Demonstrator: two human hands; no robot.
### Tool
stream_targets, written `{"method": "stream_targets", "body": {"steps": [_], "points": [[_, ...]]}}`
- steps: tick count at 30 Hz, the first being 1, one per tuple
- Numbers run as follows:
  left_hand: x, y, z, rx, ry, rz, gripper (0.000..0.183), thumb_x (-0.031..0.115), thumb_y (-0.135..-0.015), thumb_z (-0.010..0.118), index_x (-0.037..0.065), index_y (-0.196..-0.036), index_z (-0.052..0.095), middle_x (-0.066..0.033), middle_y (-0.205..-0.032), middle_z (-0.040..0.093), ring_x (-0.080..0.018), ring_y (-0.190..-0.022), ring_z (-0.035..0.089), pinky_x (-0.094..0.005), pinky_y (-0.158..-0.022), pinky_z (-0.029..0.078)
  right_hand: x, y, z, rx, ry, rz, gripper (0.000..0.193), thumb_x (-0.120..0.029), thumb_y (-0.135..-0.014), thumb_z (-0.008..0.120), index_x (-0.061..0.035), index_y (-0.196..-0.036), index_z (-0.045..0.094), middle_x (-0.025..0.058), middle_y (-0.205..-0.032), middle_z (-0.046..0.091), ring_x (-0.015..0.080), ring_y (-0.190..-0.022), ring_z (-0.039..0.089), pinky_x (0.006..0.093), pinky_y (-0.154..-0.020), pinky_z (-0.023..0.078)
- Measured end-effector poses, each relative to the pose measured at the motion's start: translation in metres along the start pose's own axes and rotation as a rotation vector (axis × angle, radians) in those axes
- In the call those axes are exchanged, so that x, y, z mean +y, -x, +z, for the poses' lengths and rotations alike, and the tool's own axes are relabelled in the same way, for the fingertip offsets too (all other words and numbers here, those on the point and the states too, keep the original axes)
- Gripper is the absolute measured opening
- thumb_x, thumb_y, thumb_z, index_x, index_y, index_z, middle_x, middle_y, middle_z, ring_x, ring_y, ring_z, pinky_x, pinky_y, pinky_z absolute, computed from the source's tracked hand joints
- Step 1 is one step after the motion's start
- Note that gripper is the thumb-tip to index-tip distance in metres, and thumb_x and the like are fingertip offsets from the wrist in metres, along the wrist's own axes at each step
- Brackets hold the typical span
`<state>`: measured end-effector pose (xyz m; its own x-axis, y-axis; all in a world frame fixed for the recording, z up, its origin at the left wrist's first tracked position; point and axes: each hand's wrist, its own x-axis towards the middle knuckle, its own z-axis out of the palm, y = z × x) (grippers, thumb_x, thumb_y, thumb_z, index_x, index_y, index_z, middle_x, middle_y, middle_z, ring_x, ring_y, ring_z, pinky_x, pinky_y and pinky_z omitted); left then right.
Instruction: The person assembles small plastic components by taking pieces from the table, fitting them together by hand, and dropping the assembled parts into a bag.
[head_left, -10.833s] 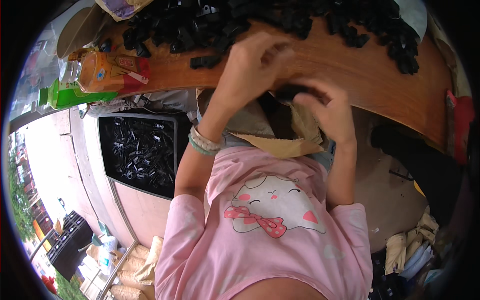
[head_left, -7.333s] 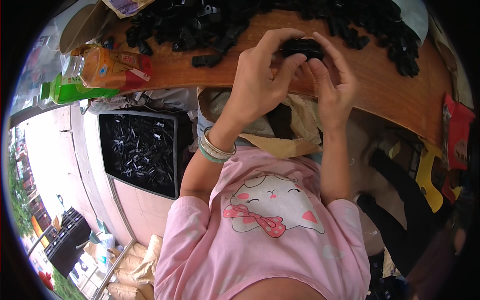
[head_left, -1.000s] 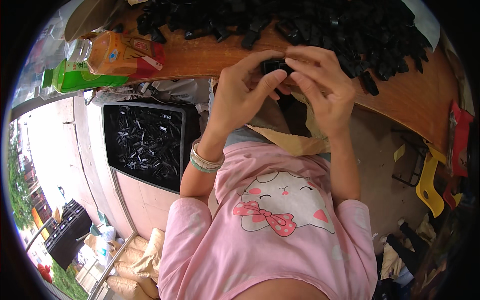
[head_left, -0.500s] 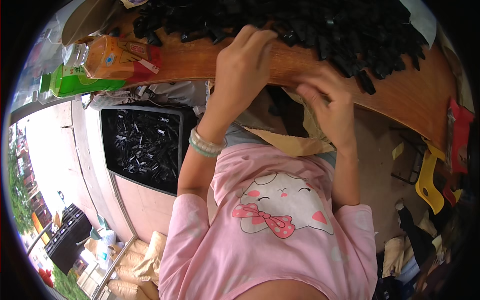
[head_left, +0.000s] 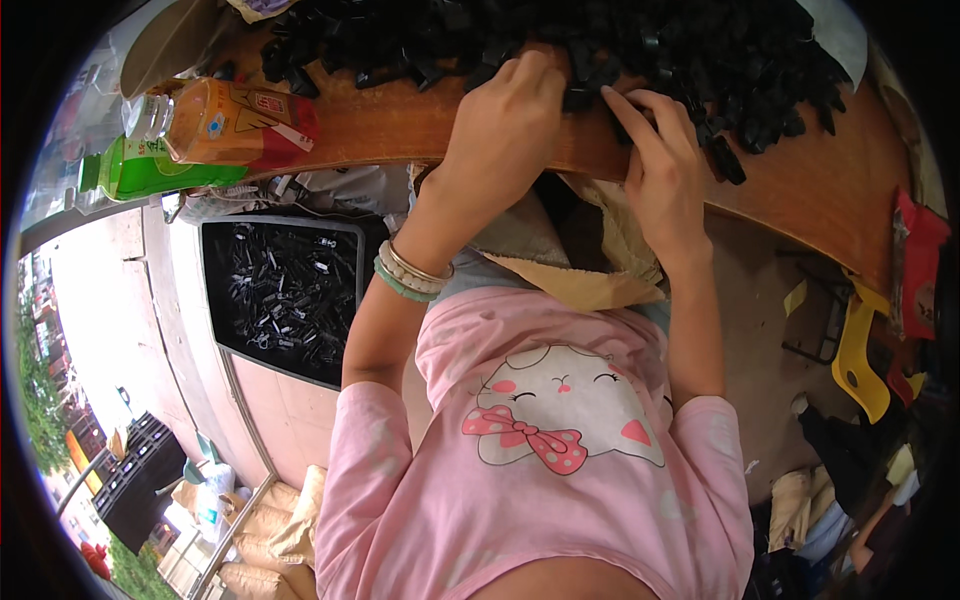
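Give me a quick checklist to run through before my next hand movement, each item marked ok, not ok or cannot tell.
1. Left hand at the near edge of the pile of black plastic parts: ok.
2. Left hand's grip on a part: cannot tell; the back of the hand hides its fingertips.
3. Right hand with a secure grip: cannot tell; dark parts blend together at its fingertips.
4. Orange bottle and green bottle clear of both hands: ok, off to the left.
5. Brown paper sack open at the mouth: ok.
6. Black bin clear of both hands: ok.
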<state>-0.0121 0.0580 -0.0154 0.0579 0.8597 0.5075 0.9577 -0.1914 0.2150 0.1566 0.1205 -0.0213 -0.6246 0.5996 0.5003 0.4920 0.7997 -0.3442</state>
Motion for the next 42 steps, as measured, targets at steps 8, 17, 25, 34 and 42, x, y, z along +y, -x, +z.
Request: {"method": "stream_targets", "body": {"steps": [8, 17, 25, 34, 42], "points": [[0.016, 0.028, -0.007, 0.175, 1.069, -0.751, 0.03, -0.007, -0.077, 0.06, -0.002, -0.105, 0.051, -0.0084, -0.091, 0.061, -0.0129, -0.077, 0.065, -0.0258, -0.065, 0.053, 0.009, -0.016, 0.001, -0.01, -0.125, -0.096, 0.029, 0.004, -0.069, 0.069, -0.0044, -0.095, 0.061, 0.006, -0.097, 0.054, 0.0265, -0.087, 0.054, 0.0372, -0.074, 0.046], [0.017, 0.03, -0.014, 0.003, 1.416, -0.787, 0.035, -0.011, -0.08, 0.061, -0.01, -0.111, 0.044, -0.0195, -0.094, 0.063, -0.0255, -0.081, 0.068, -0.0288, -0.071, 0.058, -0.003, -0.007, 0.005, 0.078, -0.88, 0.148, 0.02, 0.004, -0.073, 0.07, -0.0023, -0.091, 0.063, 0.0061, -0.096, 0.066, 0.0161, -0.082, 0.063, 0.024, -0.072, 0.049], [0.021, 0.025, -0.015, -0.006, 1.427, -0.793, 0.029, -0.006, -0.084, 0.061, -0.01, -0.11, 0.049, -0.0186, -0.094, 0.064, -0.0244, -0.08, 0.069, -0.0285, -0.07, 0.057, -0.005, -0.001, 0.008, 0.078, -0.739, -0.014, 0.026, 0.006, -0.076, 0.067, -0.003, -0.101, 0.066, 0.0053, -0.099, 0.065, 0.0132, -0.087, 0.059, 0.0245, -0.074, 0.048], [0.042, 0.026, -0.017, 0.135, 1.0, -0.554, 0.03, -0.005, -0.082, 0.06, -0.003, -0.111, 0.056, -0.0125, -0.091, 0.067, -0.019, -0.071, 0.069, -0.0257, -0.064, 0.054, -0.025, 0.006, 0.005, 0.036, -1.041, 0.325, 0.027, 0.004, -0.084, 0.059, 0.0013, -0.111, 0.063, 0.0089, -0.109, 0.059, 0.0139, -0.092, 0.058, 0.0237, -0.079, 0.048], [0.033, 0.022, -0.011, 0.212, 0.895, -0.442, 0.025, -0.001, -0.079, 0.067, 0.0, -0.103, 0.06, -0.0103, -0.092, 0.064, -0.0181, -0.074, 0.068, -0.0271, -0.06, 0.052, -0.019, 0.013, -0.009, 0.112, -0.934, 0.291, 0.026, 0.001, -0.08, 0.065, 0.0011, -0.106, 0.064, 0.0085, -0.103, 0.06, 0.0143, -0.085, 0.06, 0.0244, -0.07, 0.049]]}}
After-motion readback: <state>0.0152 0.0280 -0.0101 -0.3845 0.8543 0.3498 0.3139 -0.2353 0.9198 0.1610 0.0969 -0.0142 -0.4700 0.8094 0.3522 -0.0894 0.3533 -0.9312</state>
